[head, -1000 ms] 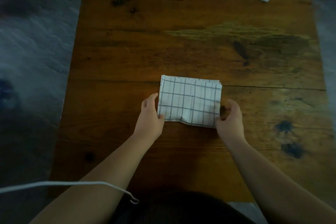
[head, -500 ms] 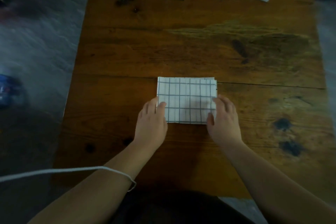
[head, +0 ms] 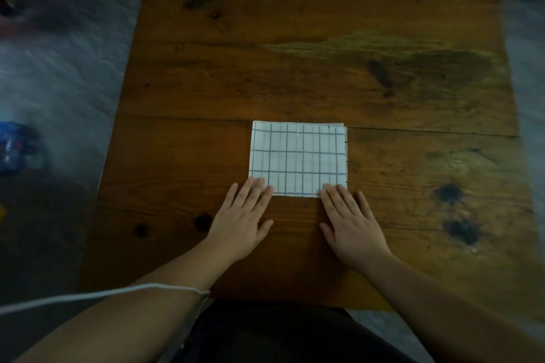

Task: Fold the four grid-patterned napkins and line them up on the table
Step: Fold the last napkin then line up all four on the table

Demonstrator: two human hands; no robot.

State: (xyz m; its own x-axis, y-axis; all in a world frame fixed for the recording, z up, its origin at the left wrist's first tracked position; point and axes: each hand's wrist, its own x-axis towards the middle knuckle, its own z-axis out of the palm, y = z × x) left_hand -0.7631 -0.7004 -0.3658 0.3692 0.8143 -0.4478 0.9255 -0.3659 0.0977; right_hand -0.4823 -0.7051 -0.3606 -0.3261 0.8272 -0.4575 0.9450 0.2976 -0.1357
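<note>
Both my hands are down flat, palms down, fingers straight and held close together. My left hand (head: pixel 242 221) sits at the near left corner of the square napkin (head: pixel 298 156), fingertips just over that corner, thumb spread toward the right. My right hand (head: pixel 352 225) mirrors it at the napkin's near right corner, fingertips resting on the near edge, thumb pointing inward toward the left. Neither hand grips anything; the fingers press rather than curl. Both forearms are bare and run back from the napkin toward me, angling outward, left forearm low at the left, right forearm low at the right.
</note>
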